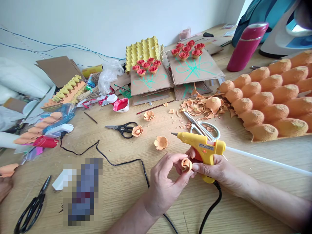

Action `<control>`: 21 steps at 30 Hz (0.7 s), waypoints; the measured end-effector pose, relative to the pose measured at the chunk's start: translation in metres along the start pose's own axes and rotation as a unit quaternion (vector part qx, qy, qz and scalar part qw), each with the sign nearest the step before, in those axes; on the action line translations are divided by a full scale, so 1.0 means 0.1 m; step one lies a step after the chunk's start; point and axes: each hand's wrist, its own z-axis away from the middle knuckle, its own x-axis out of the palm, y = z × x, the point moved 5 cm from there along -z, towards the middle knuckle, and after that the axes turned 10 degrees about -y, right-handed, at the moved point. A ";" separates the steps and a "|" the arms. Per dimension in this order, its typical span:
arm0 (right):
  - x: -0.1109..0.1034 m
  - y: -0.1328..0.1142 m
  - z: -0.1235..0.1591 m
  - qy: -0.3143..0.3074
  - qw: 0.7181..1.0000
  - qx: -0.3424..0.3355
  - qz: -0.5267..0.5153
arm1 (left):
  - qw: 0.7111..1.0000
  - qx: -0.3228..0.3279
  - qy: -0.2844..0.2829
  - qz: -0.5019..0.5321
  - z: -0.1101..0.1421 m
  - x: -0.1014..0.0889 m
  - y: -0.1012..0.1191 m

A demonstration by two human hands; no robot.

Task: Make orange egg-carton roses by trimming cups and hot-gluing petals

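Observation:
Between the fingertips of my left hand [165, 183] is a small rolled orange egg-carton flower [186, 164]. My right hand [215, 169] is wrapped around the handle of a yellow glue gun [203, 146], whose nozzle points left and whose small red light glows. The right thumb also touches the flower's right side. A white glue stick [265, 160] runs out of the gun's back. Beyond my hands lie an open-petalled orange flower [161, 143], a fuller flower [137, 131] and another flower [149, 115]. White-handled scissors [207, 130] rest behind the gun.
An orange egg tray [273, 97] stands at right beside carton scraps [195, 105]. Red flowers sit on cardboard [198, 70] at the back. Black scissors [124, 128], a red paint cup [121, 105] and a black cord [122, 161] lie leftward. Another person's hand [5, 188] is at far left.

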 end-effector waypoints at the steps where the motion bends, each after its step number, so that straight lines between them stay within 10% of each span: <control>1: 0.00 0.00 0.00 0.002 1.000 0.001 -0.002 | 1.000 -0.002 -0.004 0.002 0.00 0.00 0.00; 21: -0.06 0.07 -0.03 -0.032 0.999 -0.018 0.002 | 1.000 -0.026 -0.007 0.013 0.02 0.03 -0.03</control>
